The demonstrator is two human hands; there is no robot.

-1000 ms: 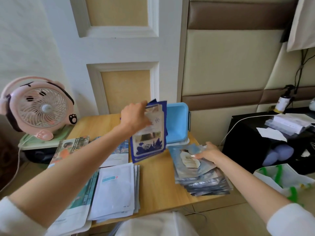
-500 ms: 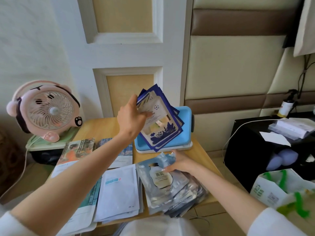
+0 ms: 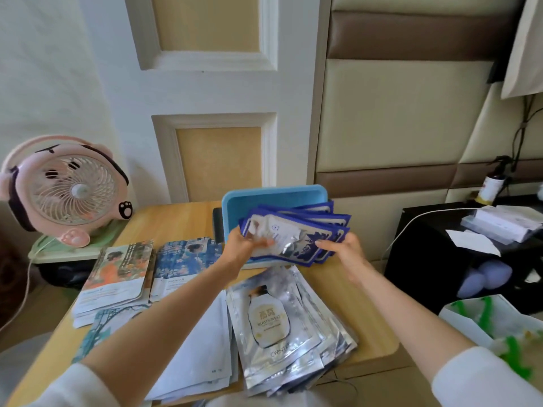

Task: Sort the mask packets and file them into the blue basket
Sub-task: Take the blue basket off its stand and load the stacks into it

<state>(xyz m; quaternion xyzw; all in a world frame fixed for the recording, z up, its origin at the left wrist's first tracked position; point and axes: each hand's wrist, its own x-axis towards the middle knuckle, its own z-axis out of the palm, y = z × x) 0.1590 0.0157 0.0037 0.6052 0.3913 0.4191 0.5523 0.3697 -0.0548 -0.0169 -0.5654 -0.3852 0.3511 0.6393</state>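
Blue-bordered mask packets (image 3: 296, 233), fanned into a bundle, are gripped at either end by a person's left hand (image 3: 239, 248) and right hand (image 3: 343, 251), just in front of the blue basket (image 3: 264, 201) at the back of a wooden table (image 3: 176, 221). Silver packets (image 3: 282, 318) lie stacked below the hands, white packets (image 3: 202, 348) beside them; a pink fan (image 3: 67, 189) stands at far left
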